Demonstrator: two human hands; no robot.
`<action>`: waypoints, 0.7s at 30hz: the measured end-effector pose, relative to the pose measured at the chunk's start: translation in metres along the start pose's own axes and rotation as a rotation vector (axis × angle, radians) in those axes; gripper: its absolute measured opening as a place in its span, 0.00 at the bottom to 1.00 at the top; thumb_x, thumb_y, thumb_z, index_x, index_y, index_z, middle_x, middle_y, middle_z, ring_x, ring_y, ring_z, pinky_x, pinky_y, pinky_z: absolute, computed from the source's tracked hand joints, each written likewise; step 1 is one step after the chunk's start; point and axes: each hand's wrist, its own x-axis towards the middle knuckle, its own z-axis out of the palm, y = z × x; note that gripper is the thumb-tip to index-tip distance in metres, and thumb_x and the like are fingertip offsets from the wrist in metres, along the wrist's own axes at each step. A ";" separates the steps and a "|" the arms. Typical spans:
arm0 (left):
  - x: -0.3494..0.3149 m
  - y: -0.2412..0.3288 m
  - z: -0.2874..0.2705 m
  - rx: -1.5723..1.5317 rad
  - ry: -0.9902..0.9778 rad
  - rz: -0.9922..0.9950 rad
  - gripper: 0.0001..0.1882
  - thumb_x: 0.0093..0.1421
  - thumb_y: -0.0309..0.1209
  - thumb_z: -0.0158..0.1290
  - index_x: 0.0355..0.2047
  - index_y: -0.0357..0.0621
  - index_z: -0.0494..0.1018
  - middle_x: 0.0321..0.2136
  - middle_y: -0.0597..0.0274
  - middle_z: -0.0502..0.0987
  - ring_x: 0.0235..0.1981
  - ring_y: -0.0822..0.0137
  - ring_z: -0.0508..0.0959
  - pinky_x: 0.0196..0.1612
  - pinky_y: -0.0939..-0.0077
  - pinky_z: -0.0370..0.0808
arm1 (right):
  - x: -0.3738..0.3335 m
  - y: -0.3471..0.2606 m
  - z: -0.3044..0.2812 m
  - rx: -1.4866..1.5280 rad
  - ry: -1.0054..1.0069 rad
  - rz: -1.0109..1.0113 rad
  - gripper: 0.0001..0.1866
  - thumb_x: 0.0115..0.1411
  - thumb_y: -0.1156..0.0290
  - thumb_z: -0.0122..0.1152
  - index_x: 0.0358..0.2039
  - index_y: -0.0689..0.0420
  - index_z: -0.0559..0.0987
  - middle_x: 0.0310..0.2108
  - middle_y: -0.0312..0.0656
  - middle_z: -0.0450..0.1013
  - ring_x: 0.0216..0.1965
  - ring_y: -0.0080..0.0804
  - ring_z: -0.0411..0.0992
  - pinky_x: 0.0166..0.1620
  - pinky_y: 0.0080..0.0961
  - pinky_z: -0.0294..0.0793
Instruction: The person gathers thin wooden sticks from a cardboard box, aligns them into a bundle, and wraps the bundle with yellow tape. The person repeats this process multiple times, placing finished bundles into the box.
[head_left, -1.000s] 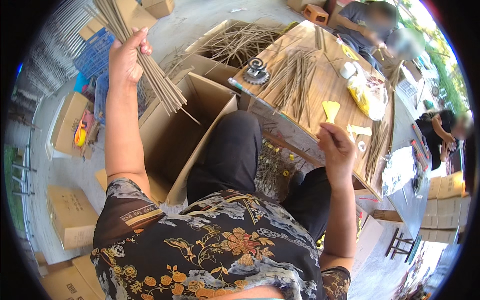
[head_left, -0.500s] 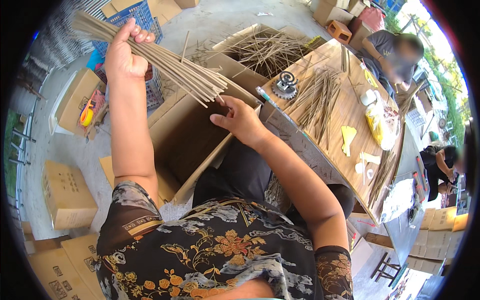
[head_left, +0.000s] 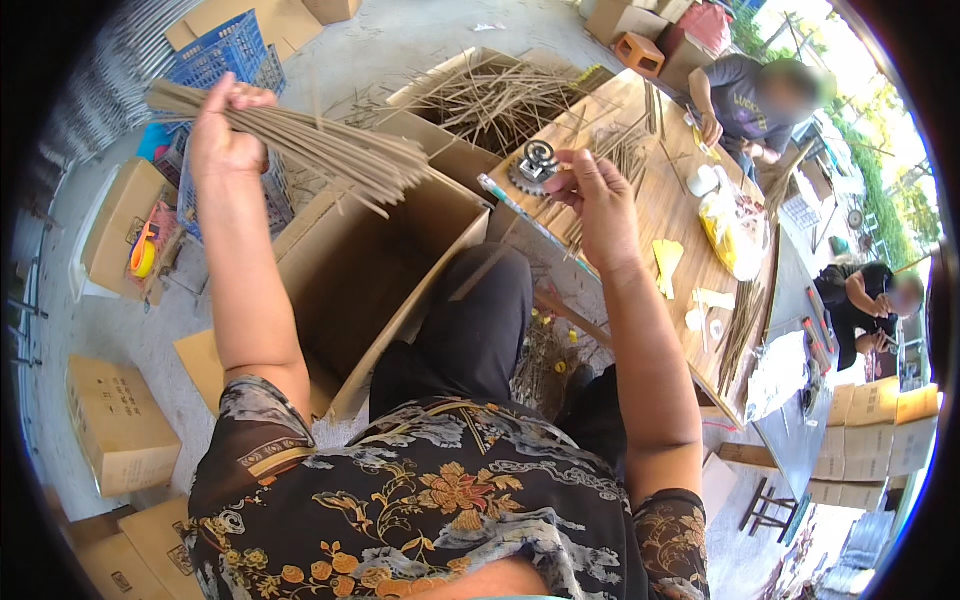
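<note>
My left hand [head_left: 232, 135] is raised at the upper left, closed round a bundle of thin brown sticks [head_left: 330, 145]. The bundle slants down to the right, its loose ends fanned over an open cardboard box [head_left: 335, 290]. Above the table's near edge, my right hand [head_left: 605, 205] has its fingers bent and partly apart, with nothing visible in them. Close to its fingertips, a dark spiral coil [head_left: 540, 155] stands on a toothed round metal base. A short, blurred stick [head_left: 480, 272] shows over my dark trouser leg, apart from both hands.
Another box [head_left: 420, 130] overflows with tangled sticks. On the wooden table [head_left: 590, 140] lie more sticks, yellow strips [head_left: 665, 265] and a plastic bag [head_left: 735, 235]. Blue crates [head_left: 225, 60] and cartons [head_left: 120, 420] stand at left. Two other people work at right.
My right hand has left the bundle's ends and moved right to beside the spiral coil. A loose stick now shows over my leg. My left hand still grips the bundle, slightly lower and farther left.
</note>
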 end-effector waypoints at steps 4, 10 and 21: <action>-0.016 -0.048 0.009 0.031 0.046 -0.152 0.12 0.53 0.23 0.49 0.16 0.43 0.59 0.12 0.66 0.61 0.15 0.74 0.60 0.23 0.77 0.63 | -0.002 -0.048 0.025 -0.205 -0.173 -0.077 0.13 0.60 0.65 0.47 0.36 0.61 0.74 0.21 0.32 0.67 0.23 0.18 0.64 0.28 0.16 0.65; -0.040 -0.093 0.026 0.007 0.025 -0.319 0.10 0.53 0.24 0.51 0.19 0.44 0.61 0.15 0.68 0.62 0.17 0.74 0.60 0.24 0.77 0.63 | 0.002 -0.055 0.077 -0.636 -0.403 -0.174 0.13 0.54 0.64 0.58 0.33 0.61 0.76 0.22 0.33 0.69 0.25 0.15 0.64 0.28 0.13 0.64; -0.044 -0.098 -0.038 -0.024 0.209 -0.315 0.12 0.57 0.28 0.47 0.18 0.43 0.59 0.15 0.67 0.61 0.16 0.74 0.61 0.24 0.79 0.63 | 0.085 -0.093 0.026 -0.498 0.148 -0.636 0.10 0.55 0.67 0.53 0.28 0.62 0.76 0.20 0.34 0.71 0.18 0.14 0.61 0.21 0.12 0.61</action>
